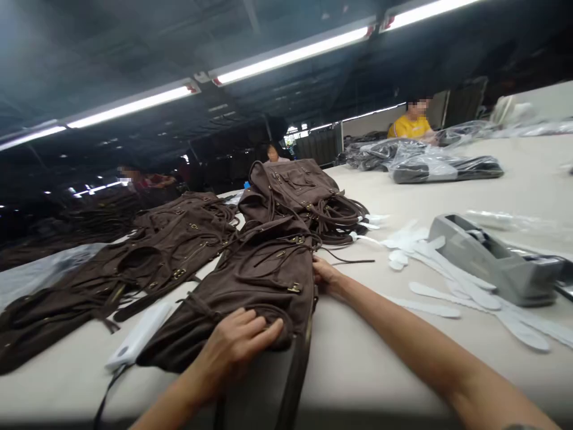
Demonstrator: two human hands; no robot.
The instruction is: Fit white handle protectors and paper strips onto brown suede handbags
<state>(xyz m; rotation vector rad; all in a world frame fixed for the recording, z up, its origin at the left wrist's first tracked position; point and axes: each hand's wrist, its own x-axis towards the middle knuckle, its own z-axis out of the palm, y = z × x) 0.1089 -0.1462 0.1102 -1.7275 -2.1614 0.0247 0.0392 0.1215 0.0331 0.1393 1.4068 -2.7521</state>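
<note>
Head view: my left hand [237,349] sits curled on a soft, light-looking brown suede bag [264,280] lying on the work table [353,370], my right hand [326,276] fingertips at its edge, grip unclear; the firmer strap by the brass buckle [294,288] looks the surest hold.

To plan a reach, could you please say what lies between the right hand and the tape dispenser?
White strips lie between the right hand and the tape dispenser, in the head view.

Left hand [237,349] low, fingers [264,327] curled downward; right arm [416,340] stretched forward, right hand [326,278] palm-down
</note>
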